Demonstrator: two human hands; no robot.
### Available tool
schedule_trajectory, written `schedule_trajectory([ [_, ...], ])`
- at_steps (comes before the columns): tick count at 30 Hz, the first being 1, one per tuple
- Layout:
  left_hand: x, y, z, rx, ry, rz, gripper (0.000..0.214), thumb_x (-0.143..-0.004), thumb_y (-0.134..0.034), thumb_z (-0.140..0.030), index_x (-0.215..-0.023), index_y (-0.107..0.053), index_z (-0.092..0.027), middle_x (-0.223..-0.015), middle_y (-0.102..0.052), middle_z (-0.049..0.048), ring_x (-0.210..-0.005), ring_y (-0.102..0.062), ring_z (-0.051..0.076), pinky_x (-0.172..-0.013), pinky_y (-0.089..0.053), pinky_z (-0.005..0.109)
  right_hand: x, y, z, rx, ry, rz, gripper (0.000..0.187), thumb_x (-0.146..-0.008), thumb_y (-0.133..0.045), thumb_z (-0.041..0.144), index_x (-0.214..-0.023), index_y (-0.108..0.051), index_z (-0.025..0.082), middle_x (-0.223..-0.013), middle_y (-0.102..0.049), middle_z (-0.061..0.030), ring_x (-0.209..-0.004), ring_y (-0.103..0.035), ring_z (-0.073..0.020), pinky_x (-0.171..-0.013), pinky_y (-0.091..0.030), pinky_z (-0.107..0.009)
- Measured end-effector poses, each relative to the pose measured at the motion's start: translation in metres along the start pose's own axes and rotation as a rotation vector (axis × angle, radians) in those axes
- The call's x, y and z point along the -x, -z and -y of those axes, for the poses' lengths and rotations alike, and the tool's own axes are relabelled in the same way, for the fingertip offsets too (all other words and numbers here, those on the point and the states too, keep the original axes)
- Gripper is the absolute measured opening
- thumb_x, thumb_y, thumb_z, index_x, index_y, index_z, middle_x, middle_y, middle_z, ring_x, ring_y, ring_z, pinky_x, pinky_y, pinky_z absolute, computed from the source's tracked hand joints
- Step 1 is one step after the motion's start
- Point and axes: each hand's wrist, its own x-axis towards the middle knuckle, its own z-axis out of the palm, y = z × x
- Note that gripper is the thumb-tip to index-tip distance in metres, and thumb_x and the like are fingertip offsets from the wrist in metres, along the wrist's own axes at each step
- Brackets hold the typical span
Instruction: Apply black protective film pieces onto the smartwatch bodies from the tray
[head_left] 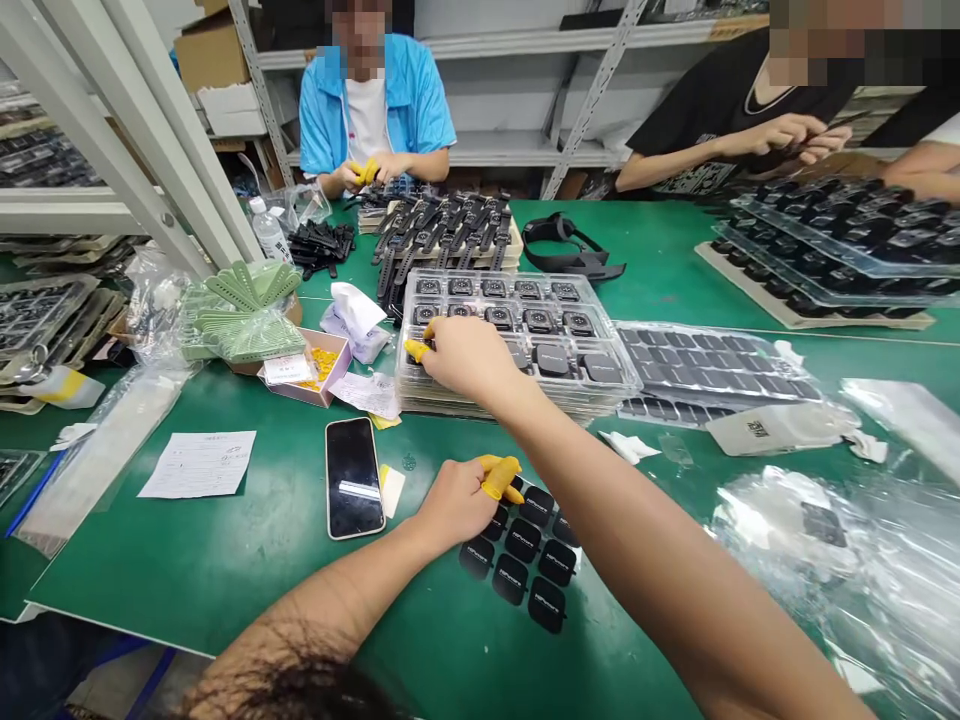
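A: Where is your right hand (pixel 465 360) now, and what does it touch?

B: You have it at the left end of the clear plastic tray (pixel 495 274), which sits on a stack of same trays. One of your fingers (pixel 416 350) wears a yellow finger cot (pixel 415 349) and comes down near the front corner. I cannot tell if the fingers pinch something, because your hand hides them.

A: And the watches (pixel 538 320)? How will they handle in your hand?

B: You see them lying in rows inside the tray, black and square, each in its own pocket. I think they are light but stiff, and the faces may scratch easily. Better you take one by its sides, not by the face. The tray looks thin, so press it gently.

A: What is under your left hand (pixel 457 505)?

B: You rest it on the black pads (pixel 523 560), in front of the tray. They are rounded squares with white print, and they seem thin and soft, so lift one by its edge. Your fingers (pixel 499 478) are bent close together, with yellow cots on them, but I cannot tell if they pinch a pad. Your phone (pixel 354 478) lies just beside this hand, in front of the tray.
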Motion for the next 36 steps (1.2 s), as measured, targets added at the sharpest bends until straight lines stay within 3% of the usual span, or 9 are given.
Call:
schedule_trajectory([
  [4,0.001,0.000,-0.001,0.002,-0.025,-0.020,0.030,-0.104,-0.056,-0.037,-0.095,-0.084,-0.027,-0.101,-0.090,0.0036,-0.097,-0.085,0.028,-0.086,-0.062,0.035,-0.006,-0.003,-0.005,-0.092,0.008,-0.034,0.026,-0.094,-0.076,0.030,-0.112,-0.080,0.011,-0.121,-0.076,-0.0234,-0.098,-0.076,-0.0295,-0.088,-0.059,-0.040],
  [8,0.000,0.000,0.000,0.020,-0.034,-0.036,0.027,-0.102,-0.057,-0.034,-0.094,-0.083,-0.029,-0.099,-0.090,0.0027,-0.097,-0.085,0.029,-0.090,-0.063,0.038,0.001,0.000,-0.016,-0.397,-0.004,-0.111,0.023,-0.087,-0.085,0.035,-0.102,-0.078,0.018,-0.107,-0.079,-0.0139,-0.095,-0.076,-0.0290,-0.090,-0.061,-0.044],
  [11,-0.001,0.000,0.002,0.040,-0.023,-0.043,0.021,-0.099,-0.064,-0.037,-0.104,-0.083,-0.027,-0.101,-0.090,0.0061,-0.098,-0.086,0.030,-0.089,-0.065,0.039,0.043,-0.004,-0.035,-0.821,-0.030,-0.216,0.019,-0.086,-0.084,0.030,-0.102,-0.078,0.023,-0.101,-0.083,-0.0081,-0.091,-0.079,-0.0275,-0.089,-0.064,-0.046],
  [13,-0.003,0.001,0.003,0.057,-0.008,-0.042,0.024,-0.093,-0.074,-0.042,-0.109,-0.082,-0.026,-0.101,-0.090,0.0088,-0.094,-0.086,0.032,-0.084,-0.066,0.040,0.084,-0.017,-0.053,-1.125,-0.047,-0.227,0.027,-0.081,-0.088,0.037,-0.104,-0.079,0.025,-0.109,-0.084,-0.0085,-0.095,-0.081,-0.0290,-0.088,-0.068,-0.047],
  [17,-0.003,0.002,0.003,0.171,0.025,0.001,0.063,-0.068,-0.100,-0.037,-0.125,-0.076,-0.026,-0.106,-0.090,0.0090,-0.100,-0.086,0.034,-0.087,-0.068,0.041,0.151,-0.065,-0.089,-1.406,-0.288,-0.084,0.036,-0.070,-0.097,0.043,-0.097,-0.078,0.028,-0.097,-0.085,-0.0095,-0.091,-0.084,-0.0349,-0.083,-0.072,-0.050],
  [20,0.000,0.001,0.001,0.194,0.069,-0.020,0.094,-0.063,-0.102,-0.029,-0.148,-0.064,-0.024,-0.108,-0.090,0.0099,-0.105,-0.086,0.035,-0.092,-0.069,0.043,0.166,-0.094,-0.098,-1.437,-0.453,-0.063,0.041,-0.069,-0.096,0.041,-0.103,-0.075,0.031,-0.093,-0.081,-0.0082,-0.084,-0.085,-0.0365,-0.067,-0.071,-0.046],
  [25,0.003,0.002,-0.003,0.086,0.080,-0.070,0.082,-0.072,-0.095,-0.033,-0.148,-0.066,-0.025,-0.108,-0.090,0.0054,-0.102,-0.086,0.032,-0.096,-0.070,0.044,0.165,-0.096,-0.087,-1.383,-0.399,-0.095,0.027,-0.074,-0.088,0.041,-0.096,-0.075,0.030,-0.106,-0.073,-0.0058,-0.087,-0.084,-0.0320,-0.070,-0.071,-0.043],
  [31,0.005,0.002,-0.004,-0.024,0.113,-0.135,0.074,-0.071,-0.093,-0.032,-0.142,-0.071,-0.025,-0.098,-0.090,0.0032,-0.094,-0.087,0.031,-0.089,-0.071,0.042,0.171,-0.094,-0.079,-1.291,-0.387,-0.179,0.018,-0.081,-0.080,0.041,-0.086,-0.071,0.026,-0.104,-0.066,-0.0043,-0.077,-0.079,-0.0232,-0.068,-0.068,-0.040],
  [36,0.005,0.001,0.001,0.030,0.057,-0.157,0.073,-0.072,-0.094,-0.040,-0.140,-0.074,-0.021,-0.101,-0.089,0.0065,-0.094,-0.086,0.031,-0.091,-0.072,0.044,0.173,-0.099,-0.079,-1.220,-0.373,-0.174,0.013,-0.088,-0.071,0.035,-0.096,-0.076,0.026,-0.106,-0.072,-0.0059,-0.087,-0.079,-0.0238,-0.079,-0.068,-0.041],
])
